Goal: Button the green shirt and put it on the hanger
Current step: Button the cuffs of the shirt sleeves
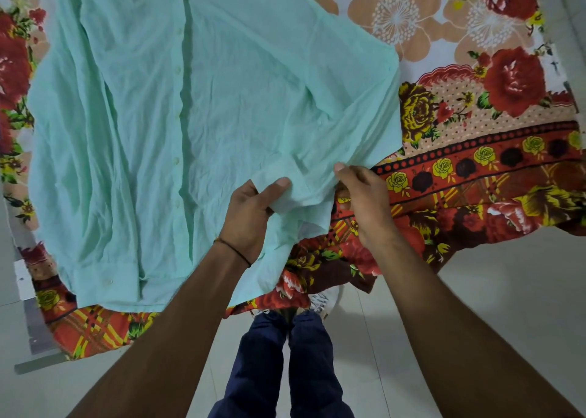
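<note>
Since the red floral cotton bedsheet (475,163) gives a flat work surface, the crumpled mint-green button-front shirt (237,84) lies spread on it front-up, and the placket looks closed. The left hand (250,214) pinches the pale sleeve cuff (301,192) at the near edge; the right hand (361,202) grips its other side, probably holding it taut to fasten it. No hanger visible.

Soft even indoor light, faint shadows, sharp centre, wide-angle bending at edges

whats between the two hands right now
In the head view, a bunched fold of the green shirt spans between the left hand and right hand; both pinch it.
</note>
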